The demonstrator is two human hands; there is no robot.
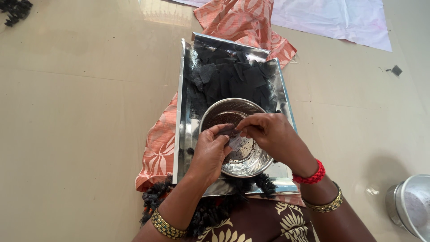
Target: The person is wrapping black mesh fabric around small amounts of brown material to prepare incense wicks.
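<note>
My left hand (210, 150) and my right hand (271, 134) meet over a round steel bowl (251, 165) that holds small dark seeds. Together they pinch a small square of dark net fabric (232, 136) just above the bowl. The bowl sits in a shiny silver tray (184, 107). A heap of black net fabric squares (233, 76) fills the far half of the tray. A string of finished black bundles (210, 210) lies on my lap near the tray's front edge.
An orange patterned cloth (159, 148) lies under the tray on the beige floor. A white sheet (331, 18) is at the back right. A steel vessel (412, 206) stands at the right. Dark pieces (15, 10) sit at the far left corner.
</note>
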